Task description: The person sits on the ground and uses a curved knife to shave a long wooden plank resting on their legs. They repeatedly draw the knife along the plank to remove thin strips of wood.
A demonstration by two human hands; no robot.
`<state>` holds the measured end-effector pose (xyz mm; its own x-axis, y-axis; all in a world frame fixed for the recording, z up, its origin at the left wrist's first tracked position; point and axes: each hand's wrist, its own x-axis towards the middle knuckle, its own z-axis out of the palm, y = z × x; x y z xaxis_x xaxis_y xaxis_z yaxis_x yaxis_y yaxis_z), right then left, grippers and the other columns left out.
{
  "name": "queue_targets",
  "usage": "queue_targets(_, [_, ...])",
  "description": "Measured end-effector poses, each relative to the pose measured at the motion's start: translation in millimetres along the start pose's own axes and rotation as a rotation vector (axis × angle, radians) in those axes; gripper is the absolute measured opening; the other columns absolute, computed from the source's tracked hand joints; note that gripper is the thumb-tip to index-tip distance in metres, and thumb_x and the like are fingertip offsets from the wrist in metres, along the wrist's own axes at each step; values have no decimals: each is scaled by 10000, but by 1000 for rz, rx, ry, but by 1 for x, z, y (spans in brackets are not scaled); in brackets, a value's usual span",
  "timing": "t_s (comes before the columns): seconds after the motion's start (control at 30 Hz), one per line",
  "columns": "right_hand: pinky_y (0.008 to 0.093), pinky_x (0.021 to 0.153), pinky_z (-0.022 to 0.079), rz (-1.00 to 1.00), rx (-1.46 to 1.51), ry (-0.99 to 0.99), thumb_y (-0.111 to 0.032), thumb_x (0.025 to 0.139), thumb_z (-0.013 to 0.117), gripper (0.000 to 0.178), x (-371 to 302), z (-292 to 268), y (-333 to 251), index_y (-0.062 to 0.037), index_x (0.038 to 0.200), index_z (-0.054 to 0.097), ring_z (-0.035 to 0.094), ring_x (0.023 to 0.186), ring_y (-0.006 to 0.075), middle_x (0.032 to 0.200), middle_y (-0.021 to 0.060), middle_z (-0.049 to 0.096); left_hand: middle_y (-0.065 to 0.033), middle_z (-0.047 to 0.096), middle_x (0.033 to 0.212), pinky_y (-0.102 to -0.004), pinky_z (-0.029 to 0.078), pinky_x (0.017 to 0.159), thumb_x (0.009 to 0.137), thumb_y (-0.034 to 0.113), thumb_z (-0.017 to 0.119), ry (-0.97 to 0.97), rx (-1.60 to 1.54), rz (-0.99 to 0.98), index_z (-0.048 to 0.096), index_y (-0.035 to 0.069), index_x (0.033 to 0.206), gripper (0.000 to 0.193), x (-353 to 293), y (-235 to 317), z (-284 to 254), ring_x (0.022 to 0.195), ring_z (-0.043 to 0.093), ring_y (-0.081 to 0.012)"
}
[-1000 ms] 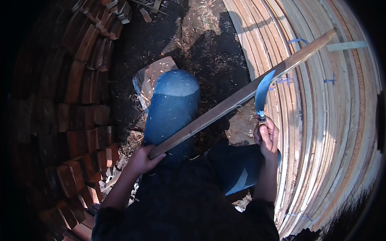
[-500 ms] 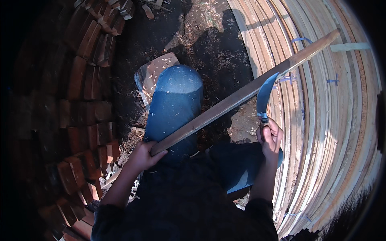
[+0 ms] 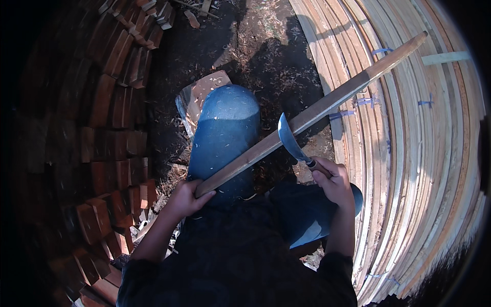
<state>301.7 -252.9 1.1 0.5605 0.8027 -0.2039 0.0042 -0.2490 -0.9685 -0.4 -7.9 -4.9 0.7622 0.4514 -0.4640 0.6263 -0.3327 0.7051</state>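
Note:
A long square-edged wooden stick (image 3: 327, 102) slants across my raised knee, from near my body up to the far right. My left hand (image 3: 187, 197) is closed around its near end. In my right hand (image 3: 333, 180) is a sickle (image 3: 291, 141), gripped by its wooden handle. The curved blade points up and left, its tip over the middle of the stick. Whether the edge touches the wood I cannot tell.
Bundles of long pale wooden strips (image 3: 378, 204), tied with blue bands (image 3: 425, 102), lie along the right. Stacked reddish-brown wood blocks (image 3: 107, 138) line the left. A flat board (image 3: 204, 92) lies beyond my knee (image 3: 227, 128). Shavings litter the dark ground (image 3: 286, 66).
The sickle has come left and toward me along the stick, its blade turning from upright to leaning left. The stick's far end has shifted slightly; my left hand keeps its grip.

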Motion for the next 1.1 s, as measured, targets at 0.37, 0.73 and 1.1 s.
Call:
queue_targets(0.37, [210, 433, 298, -31, 57, 136, -330, 945, 547, 450, 7, -11, -16, 31, 1214, 540, 375, 465, 49, 560, -27, 433, -190, 588, 602, -390, 486, 572, 770, 305, 721, 14, 45, 48, 647, -22, 809, 337, 2, -3, 3, 584, 627, -336])
queue_targets(0.73, [187, 490, 298, 67, 68, 173, -177, 922, 596, 303, 10, -3, -19, 6, 1163, 581, 380, 513, 32, 594, -35, 456, -194, 597, 609, -393, 495, 580, 761, 327, 725, 3, 57, 11, 659, -14, 841, 357, 2, 0, 3, 595, 633, -339])
queue_targets(1.1, [184, 554, 387, -11, -116, -85, -102, 892, 622, 284, 4, 1, -13, 49, 1131, 591, 485, 616, 45, 703, -8, 551, -198, 602, 619, -393, 493, 573, 760, 315, 722, 5, 74, 13, 655, -17, 833, 346, 0, 4, 2, 601, 632, -347])
